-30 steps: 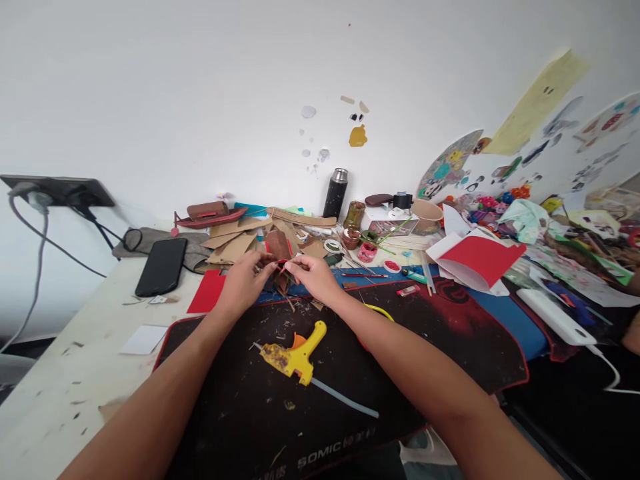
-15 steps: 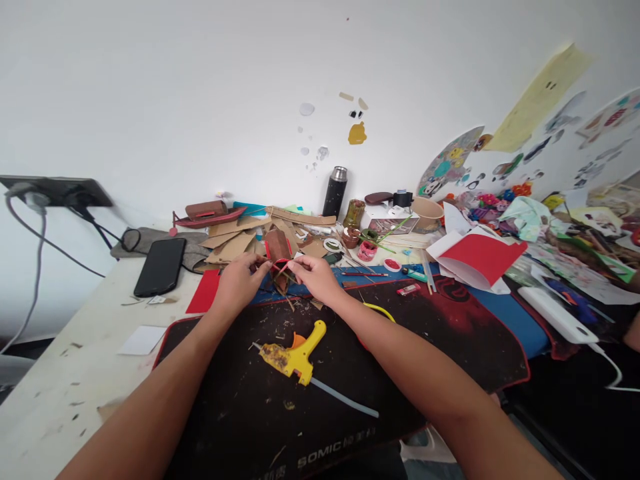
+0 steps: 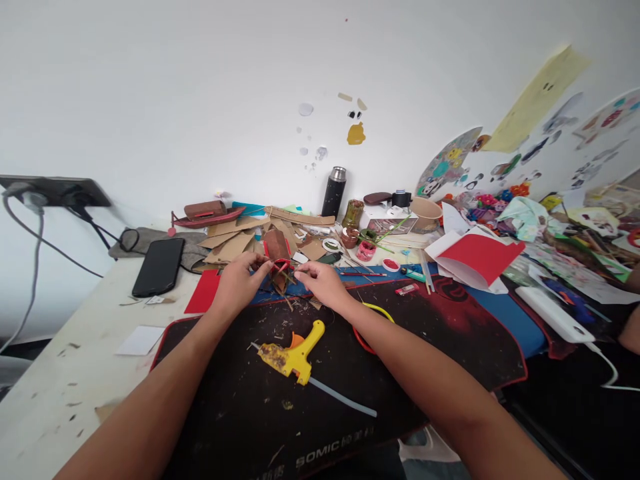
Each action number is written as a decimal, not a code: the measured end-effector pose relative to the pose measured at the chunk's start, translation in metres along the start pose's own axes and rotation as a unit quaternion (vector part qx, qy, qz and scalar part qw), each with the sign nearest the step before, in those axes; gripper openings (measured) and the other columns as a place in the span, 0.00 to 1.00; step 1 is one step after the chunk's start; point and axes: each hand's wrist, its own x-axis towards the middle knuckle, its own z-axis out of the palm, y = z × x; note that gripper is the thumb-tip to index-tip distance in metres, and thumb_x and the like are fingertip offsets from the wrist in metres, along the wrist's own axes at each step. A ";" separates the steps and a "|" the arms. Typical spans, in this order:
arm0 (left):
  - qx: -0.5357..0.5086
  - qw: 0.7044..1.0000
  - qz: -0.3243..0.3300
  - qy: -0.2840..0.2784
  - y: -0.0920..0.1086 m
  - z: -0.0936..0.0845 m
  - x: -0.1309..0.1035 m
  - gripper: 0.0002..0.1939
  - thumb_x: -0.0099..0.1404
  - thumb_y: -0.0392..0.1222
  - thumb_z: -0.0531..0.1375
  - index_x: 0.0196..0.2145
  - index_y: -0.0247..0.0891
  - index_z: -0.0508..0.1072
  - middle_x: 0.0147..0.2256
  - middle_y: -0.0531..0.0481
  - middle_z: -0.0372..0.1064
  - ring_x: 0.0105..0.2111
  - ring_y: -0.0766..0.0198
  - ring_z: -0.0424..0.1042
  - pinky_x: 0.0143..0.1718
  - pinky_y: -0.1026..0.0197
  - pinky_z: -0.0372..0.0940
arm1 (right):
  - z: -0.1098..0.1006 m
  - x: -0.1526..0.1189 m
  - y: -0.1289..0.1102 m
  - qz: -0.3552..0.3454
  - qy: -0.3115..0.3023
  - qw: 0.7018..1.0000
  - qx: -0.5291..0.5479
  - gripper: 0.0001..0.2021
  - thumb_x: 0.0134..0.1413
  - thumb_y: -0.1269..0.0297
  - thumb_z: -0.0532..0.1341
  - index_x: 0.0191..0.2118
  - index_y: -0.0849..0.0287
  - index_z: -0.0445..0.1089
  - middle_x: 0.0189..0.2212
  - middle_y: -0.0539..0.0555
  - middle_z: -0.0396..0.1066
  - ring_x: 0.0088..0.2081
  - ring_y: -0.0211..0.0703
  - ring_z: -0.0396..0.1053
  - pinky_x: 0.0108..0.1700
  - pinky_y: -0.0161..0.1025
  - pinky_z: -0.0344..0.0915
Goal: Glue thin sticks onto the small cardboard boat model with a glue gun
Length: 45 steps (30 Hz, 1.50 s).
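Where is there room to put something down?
Mostly bare mat lies between the lighter and right forearm. Table left of the phone and white card looks mostly free too. It's crowded past the left hand and right hand: cardboard, jars, flask.

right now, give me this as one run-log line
left hand: pinching red strip | right hand: beside strip, grip unclear | brown piece: beyond strip | glue gun: on mat
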 end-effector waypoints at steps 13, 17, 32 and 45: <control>-0.013 1.000 -0.002 -0.011 -0.002 -0.001 0.000 0.16 0.66 0.56 0.60 0.35 0.40 0.78 0.34 0.47 0.77 0.33 0.55 0.72 0.38 0.56 0.65 | 0.000 -0.004 -0.016 -0.016 -0.050 0.981 -0.186 0.12 0.65 0.61 0.67 0.51 0.59 0.80 0.32 0.52 0.78 0.32 0.42 0.71 0.36 0.36 0.57; -0.015 1.000 -0.002 -0.011 -0.001 -0.001 0.000 0.17 0.67 0.57 0.59 0.35 0.41 0.78 0.33 0.47 0.77 0.33 0.56 0.72 0.37 0.57 0.65 | 0.000 -0.006 -0.018 -0.020 -0.045 0.978 -0.202 0.11 0.66 0.62 0.67 0.49 0.59 0.81 0.34 0.53 0.79 0.35 0.43 0.72 0.37 0.36 0.58; -0.027 1.000 0.003 -0.009 -0.004 -0.002 0.000 0.17 0.67 0.56 0.58 0.36 0.41 0.79 0.33 0.48 0.77 0.33 0.56 0.72 0.39 0.56 0.65 | 0.001 -0.007 -0.017 -0.032 -0.039 0.976 -0.210 0.08 0.65 0.63 0.67 0.46 0.58 0.81 0.32 0.52 0.78 0.33 0.42 0.71 0.36 0.36 0.57; -0.051 0.998 0.018 -0.039 0.000 -0.002 -0.001 0.16 0.63 0.58 0.65 0.38 0.42 0.77 0.36 0.48 0.78 0.36 0.54 0.73 0.41 0.54 0.67 | 0.003 -0.006 -0.012 -0.043 -0.029 0.977 -0.205 0.09 0.65 0.63 0.67 0.47 0.58 0.81 0.36 0.54 0.81 0.36 0.44 0.74 0.38 0.36 0.59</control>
